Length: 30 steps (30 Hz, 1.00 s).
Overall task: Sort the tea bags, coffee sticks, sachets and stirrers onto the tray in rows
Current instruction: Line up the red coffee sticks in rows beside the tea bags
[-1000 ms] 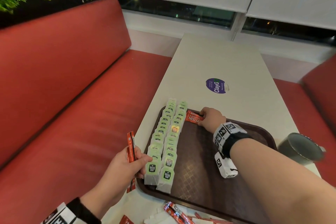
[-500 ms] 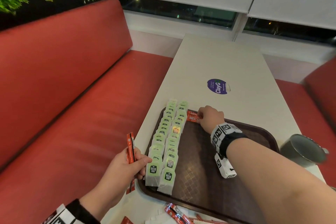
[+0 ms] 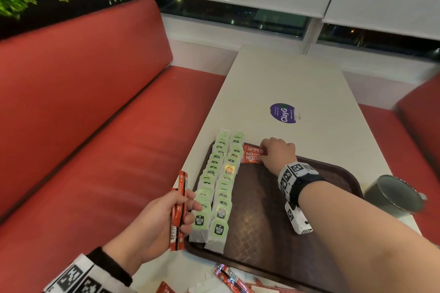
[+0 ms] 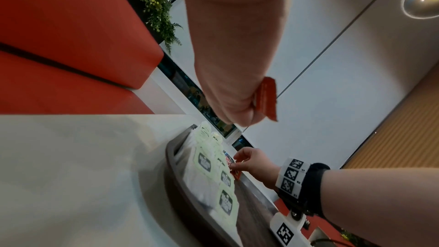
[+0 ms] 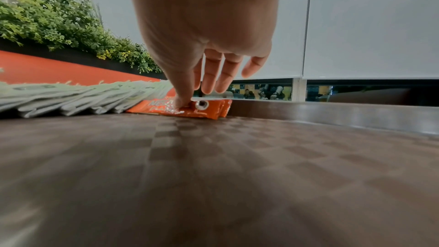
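The right hand (image 3: pixel 277 153) pressed a fingertip on the red coffee sticks (image 3: pixel 252 154) lying at the far edge of the brown tray (image 3: pixel 273 221), its other fingers loosely extended. These sticks lay just beside two rows of green tea bags (image 3: pixel 217 188) along the tray's left edge. The left hand (image 3: pixel 164 219) gripped a bundle of coffee sticks (image 3: pixel 178 209) upright over the table's left edge.

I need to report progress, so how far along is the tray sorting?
Done: two rows of tea bags fill the tray's left side. In hand: the right hand presses coffee sticks down at the far edge; the left hand holds more sticks. Left: loose packets on the table.
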{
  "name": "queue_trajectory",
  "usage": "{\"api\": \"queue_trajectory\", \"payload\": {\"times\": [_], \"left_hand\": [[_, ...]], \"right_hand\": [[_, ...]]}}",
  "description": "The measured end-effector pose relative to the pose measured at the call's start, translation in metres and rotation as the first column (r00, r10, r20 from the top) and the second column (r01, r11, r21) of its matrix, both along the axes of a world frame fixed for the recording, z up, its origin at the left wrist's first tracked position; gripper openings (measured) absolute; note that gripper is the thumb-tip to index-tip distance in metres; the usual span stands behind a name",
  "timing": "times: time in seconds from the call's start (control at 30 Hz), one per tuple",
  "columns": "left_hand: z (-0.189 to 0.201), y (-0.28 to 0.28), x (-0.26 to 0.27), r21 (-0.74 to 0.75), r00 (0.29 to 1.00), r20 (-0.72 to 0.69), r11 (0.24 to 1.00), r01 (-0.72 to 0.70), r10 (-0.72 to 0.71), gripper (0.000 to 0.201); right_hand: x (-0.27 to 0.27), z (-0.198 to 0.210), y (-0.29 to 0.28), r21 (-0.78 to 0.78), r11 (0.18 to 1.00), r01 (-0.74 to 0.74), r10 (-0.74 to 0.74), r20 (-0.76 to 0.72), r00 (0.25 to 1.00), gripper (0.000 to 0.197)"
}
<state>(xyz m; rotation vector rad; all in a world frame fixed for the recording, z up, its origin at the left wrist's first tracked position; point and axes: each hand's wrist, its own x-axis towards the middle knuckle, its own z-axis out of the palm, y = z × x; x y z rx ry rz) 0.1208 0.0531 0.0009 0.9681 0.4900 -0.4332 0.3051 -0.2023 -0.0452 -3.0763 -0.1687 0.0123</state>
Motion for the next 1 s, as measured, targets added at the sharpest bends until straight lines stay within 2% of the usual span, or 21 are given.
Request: {"api": "queue_trajectory", "payload": {"times": [0.2,0.3,0.37,0.4,0.43,0.47,0.5,0.53,0.6,0.73,0.83,0.93,0.97,1.0], "left_hand": [[0.017,-0.003,0.001,0.02,0.995,0.046,0.996,0.087,-0.088,0.025],[0.024,-0.005,0.001,0.022,0.992,0.065,0.994,0.11,-0.111,0.024],[0.027,-0.011,0.0,0.137,0.98,0.096,0.977,0.163,-0.177,0.021],[0.026,-0.015,0.0,0.306,0.961,0.124,0.931,0.2,-0.248,0.019],[0.024,-0.02,-0.001,0.516,0.932,0.144,0.829,0.217,-0.334,0.017],[0.022,-0.024,-0.002,0.692,0.891,0.167,0.694,0.2,-0.423,0.018],[0.019,-0.027,-0.002,0.8,0.84,0.194,0.577,0.163,-0.507,0.022],[0.017,-0.029,-0.004,0.851,0.801,0.21,0.509,0.133,-0.56,0.026],[0.017,-0.031,-0.007,0.878,0.781,0.227,0.469,0.094,-0.582,0.029],[0.021,-0.03,-0.009,0.843,0.804,0.258,0.532,0.084,-0.536,0.022],[0.022,-0.031,-0.008,0.853,0.794,0.261,0.516,0.076,-0.549,0.011],[0.022,-0.035,-0.006,0.866,0.793,0.262,0.497,0.059,-0.55,0.007],[0.021,-0.036,-0.004,0.864,0.8,0.258,0.5,0.06,-0.541,0.005],[0.02,-0.037,-0.003,0.85,0.816,0.258,0.523,0.062,-0.517,0.005]], "right_hand": [[-0.018,0.018,0.008,0.279,0.96,-0.017,0.005,0.044,0.999,0.019],[-0.046,0.036,0.02,0.498,0.863,-0.08,0.061,0.053,0.997,0.009],[-0.073,0.056,0.032,0.632,0.77,-0.084,0.117,-0.01,0.993,0.014],[-0.087,0.066,0.039,0.707,0.705,-0.053,0.153,-0.079,0.985,0.024],[-0.101,0.076,0.044,0.775,0.632,0.012,0.191,-0.171,0.967,0.034],[-0.113,0.083,0.048,0.82,0.565,0.095,0.229,-0.267,0.936,0.041],[-0.125,0.087,0.049,0.843,0.511,0.169,0.268,-0.344,0.9,0.037],[-0.135,0.088,0.049,0.852,0.478,0.214,0.3,-0.387,0.872,0.026],[-0.149,0.086,0.044,0.857,0.456,0.239,0.319,-0.408,0.856,0.005],[-0.159,0.082,0.027,0.859,0.481,0.173,0.267,-0.332,0.905,0.01],[-0.167,0.081,0.019,0.844,0.519,0.136,0.241,-0.297,0.924,0.01],[-0.172,0.076,0.015,0.792,0.603,0.099,0.208,-0.275,0.939,0.008],[-0.173,0.075,0.014,0.793,0.6,0.105,0.197,-0.273,0.942,0.007],[-0.173,0.074,0.014,0.821,0.556,0.133,0.182,-0.276,0.944,0.006]]}}
